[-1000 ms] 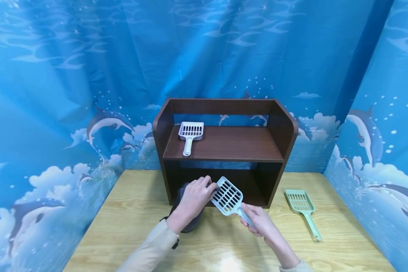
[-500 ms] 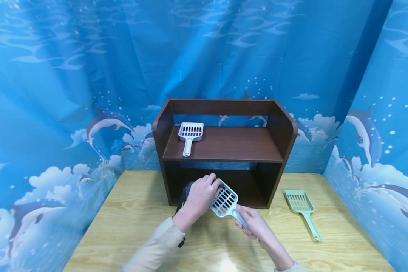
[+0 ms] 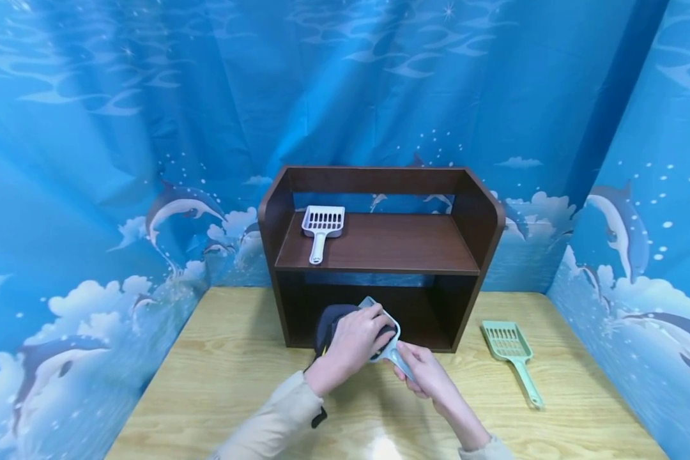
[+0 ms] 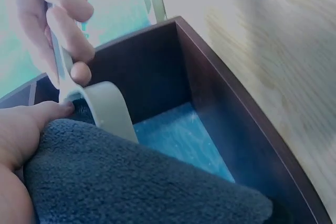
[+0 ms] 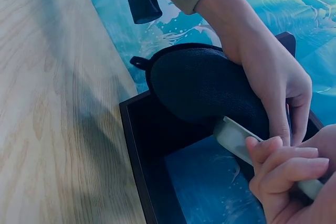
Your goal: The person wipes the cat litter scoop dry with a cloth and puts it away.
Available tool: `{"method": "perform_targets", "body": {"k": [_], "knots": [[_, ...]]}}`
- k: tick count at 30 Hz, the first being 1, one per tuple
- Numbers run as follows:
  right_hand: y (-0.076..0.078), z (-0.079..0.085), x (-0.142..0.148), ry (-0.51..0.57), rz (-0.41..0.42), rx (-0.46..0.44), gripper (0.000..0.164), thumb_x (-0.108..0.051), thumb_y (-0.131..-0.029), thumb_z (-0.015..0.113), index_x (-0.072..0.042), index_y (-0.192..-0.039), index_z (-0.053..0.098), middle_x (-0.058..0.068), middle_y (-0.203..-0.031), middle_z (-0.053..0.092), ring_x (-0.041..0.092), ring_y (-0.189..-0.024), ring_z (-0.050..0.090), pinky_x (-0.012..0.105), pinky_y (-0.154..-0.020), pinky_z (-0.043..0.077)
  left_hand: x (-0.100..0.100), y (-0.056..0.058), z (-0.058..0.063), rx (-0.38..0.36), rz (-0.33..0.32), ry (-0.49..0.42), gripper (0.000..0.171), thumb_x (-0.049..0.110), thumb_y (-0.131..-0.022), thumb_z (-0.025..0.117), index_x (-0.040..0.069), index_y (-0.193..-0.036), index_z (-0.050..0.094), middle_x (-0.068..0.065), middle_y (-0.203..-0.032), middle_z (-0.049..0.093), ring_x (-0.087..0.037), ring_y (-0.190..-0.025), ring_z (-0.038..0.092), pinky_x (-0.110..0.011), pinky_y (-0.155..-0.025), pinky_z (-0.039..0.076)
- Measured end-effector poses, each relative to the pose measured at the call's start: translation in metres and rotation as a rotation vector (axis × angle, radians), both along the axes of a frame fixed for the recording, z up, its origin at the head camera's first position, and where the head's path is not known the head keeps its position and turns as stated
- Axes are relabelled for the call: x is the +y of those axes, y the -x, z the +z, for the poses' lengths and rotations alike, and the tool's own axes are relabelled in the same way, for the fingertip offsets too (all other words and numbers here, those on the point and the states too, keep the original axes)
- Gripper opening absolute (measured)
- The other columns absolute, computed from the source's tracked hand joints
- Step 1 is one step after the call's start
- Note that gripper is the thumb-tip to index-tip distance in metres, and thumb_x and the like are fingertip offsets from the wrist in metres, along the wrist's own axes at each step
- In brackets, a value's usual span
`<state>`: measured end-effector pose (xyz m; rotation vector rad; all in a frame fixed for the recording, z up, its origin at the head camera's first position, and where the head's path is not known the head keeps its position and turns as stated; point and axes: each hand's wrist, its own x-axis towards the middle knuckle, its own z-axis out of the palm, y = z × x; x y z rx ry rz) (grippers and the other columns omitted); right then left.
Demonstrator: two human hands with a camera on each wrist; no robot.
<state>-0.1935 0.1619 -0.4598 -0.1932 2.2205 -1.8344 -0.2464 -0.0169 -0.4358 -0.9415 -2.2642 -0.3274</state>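
Left hand point(image 3: 354, 340) on fuzzy cloth point(image 4: 131, 177)

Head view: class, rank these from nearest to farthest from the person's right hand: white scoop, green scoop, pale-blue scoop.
1. Pale-blue scoop: its handle is in the right hand.
2. Green scoop: on the table, right of that hand.
3. White scoop: up left, on the upper shelf.

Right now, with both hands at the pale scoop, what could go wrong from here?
The right hand grips the pale scoop by its handle, so pressure from the left hand at its head might twist it. The dark cloth extends well past the left hand and could slip or bunch. In the head view the pale scoop overlaps the shelf; if close, a wide stroke might knock it.
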Motion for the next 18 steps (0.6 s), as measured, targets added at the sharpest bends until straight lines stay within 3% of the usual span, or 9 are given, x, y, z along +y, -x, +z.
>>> {"method": "perform_targets", "body": {"k": [9, 13, 18], "knots": [[0.004, 0.004, 0.010, 0.025, -0.057, -0.024, 0.045, -0.036, -0.110, 0.042, 0.003, -0.106, 0.063, -0.002, -0.067, 0.053, 0.004, -0.042, 0.029, 0.018, -0.039, 0.022, -0.005, 0.000, 0.006, -0.138, -0.089, 0.076, 0.012, 0.032, -0.094, 0.074, 0.024, -0.101, 0.077, 0.009, -0.097, 0.064, -0.007, -0.080, 0.063, -0.025, -0.065, 0.051], [0.006, 0.007, 0.016, 0.024, -0.072, -0.013, 0.042, -0.035, -0.109, 0.043, 0.002, -0.100, 0.062, -0.001, -0.066, 0.053, 0.004, -0.041, 0.028, 0.018, -0.039, 0.021, -0.011, 0.001, 0.006, -0.146, -0.124, 0.158, 0.014, 0.035, -0.094, 0.073, 0.024, -0.100, 0.077, 0.009, -0.093, 0.062, -0.006, -0.076, 0.059, -0.023, -0.064, 0.049], [0.008, 0.009, 0.021, 0.029, -0.051, -0.005, 0.044, -0.034, -0.109, 0.043, 0.006, -0.107, 0.061, 0.000, -0.066, 0.053, 0.003, -0.040, 0.028, 0.017, -0.039, 0.020, -0.015, 0.000, 0.007, -0.118, -0.157, 0.236, 0.013, 0.036, -0.094, 0.072, 0.025, -0.098, 0.078, 0.009, -0.090, 0.060, -0.006, -0.077, 0.058, -0.023, -0.065, 0.048]]}}
